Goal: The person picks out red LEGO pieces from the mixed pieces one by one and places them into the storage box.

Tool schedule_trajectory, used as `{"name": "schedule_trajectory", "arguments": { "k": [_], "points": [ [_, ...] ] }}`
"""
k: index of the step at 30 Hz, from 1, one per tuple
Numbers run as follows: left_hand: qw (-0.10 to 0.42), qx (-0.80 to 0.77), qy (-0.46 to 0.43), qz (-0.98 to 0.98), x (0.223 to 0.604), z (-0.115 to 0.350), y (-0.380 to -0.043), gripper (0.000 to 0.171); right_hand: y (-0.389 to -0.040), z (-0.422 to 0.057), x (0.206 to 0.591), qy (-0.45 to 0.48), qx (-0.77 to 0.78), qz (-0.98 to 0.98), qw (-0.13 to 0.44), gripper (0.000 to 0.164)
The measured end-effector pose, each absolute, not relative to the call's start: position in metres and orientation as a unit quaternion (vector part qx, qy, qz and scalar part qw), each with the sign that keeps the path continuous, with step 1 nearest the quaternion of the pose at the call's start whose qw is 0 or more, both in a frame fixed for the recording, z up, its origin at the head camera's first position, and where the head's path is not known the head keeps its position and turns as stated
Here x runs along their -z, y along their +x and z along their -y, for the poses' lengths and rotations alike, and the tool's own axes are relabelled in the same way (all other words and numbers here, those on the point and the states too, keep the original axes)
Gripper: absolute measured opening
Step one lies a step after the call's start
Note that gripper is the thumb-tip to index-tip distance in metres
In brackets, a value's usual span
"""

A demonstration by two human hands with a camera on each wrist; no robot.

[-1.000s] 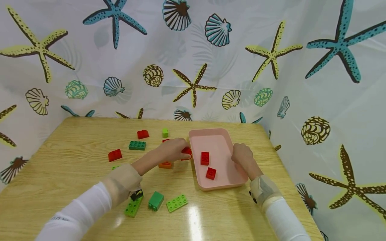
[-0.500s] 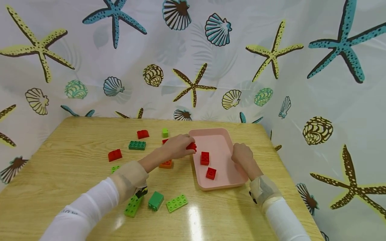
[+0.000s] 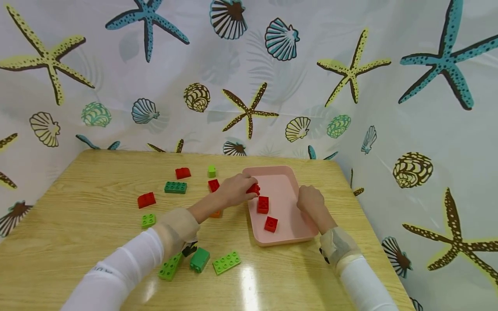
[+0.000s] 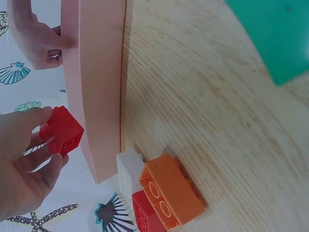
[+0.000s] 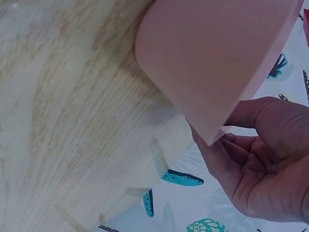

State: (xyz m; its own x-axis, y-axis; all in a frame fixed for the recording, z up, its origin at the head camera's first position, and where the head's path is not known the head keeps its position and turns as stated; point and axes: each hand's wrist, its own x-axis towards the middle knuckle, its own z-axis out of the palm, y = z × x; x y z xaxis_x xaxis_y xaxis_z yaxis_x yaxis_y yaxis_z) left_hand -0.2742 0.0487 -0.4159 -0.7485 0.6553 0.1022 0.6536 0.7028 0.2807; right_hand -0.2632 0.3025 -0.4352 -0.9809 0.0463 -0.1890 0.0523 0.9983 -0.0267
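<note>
My left hand (image 3: 234, 190) pinches a red building brick (image 3: 253, 189) between thumb and fingertips, just over the left rim of a pink tray (image 3: 283, 196). In the left wrist view, the red brick (image 4: 63, 130) is held raised above the table, studs mostly hidden. Two more red bricks lie inside the tray, one red brick (image 3: 263, 204) near the left wall and another red brick (image 3: 271, 224) closer to the front. At the tray's right side, my right hand (image 3: 312, 202) grips the rim, with thumb and fingers on either side of the wall (image 5: 207, 82) in the right wrist view.
Left of the tray lie an orange brick (image 4: 174, 191), a red brick (image 3: 213, 185), a dark green brick (image 3: 175, 187) and curved red pieces (image 3: 146, 200). Nearer the front are a green block (image 3: 200, 259) and light green bricks (image 3: 227, 262). A patterned cloth hangs behind the table.
My left hand has carried the red brick rightward, from beside the tray to over its left rim. My right hand stays on the tray's right rim.
</note>
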Motion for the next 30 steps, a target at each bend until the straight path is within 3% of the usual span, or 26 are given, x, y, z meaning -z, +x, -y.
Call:
{"name": "schedule_trajectory", "arguments": {
  "k": [10,30],
  "points": [
    [-0.018,-0.151,0.362,-0.920,0.427,-0.055,-0.278,0.026,-0.263,-0.303,0.437,0.026,0.019,-0.995,0.090,0.009],
    [0.008,-0.131,0.333,-0.934,0.437,-0.063,-0.289,0.027,-0.261,-0.301,0.436,0.035,0.017,-0.995,0.091,0.009]
  ]
}}
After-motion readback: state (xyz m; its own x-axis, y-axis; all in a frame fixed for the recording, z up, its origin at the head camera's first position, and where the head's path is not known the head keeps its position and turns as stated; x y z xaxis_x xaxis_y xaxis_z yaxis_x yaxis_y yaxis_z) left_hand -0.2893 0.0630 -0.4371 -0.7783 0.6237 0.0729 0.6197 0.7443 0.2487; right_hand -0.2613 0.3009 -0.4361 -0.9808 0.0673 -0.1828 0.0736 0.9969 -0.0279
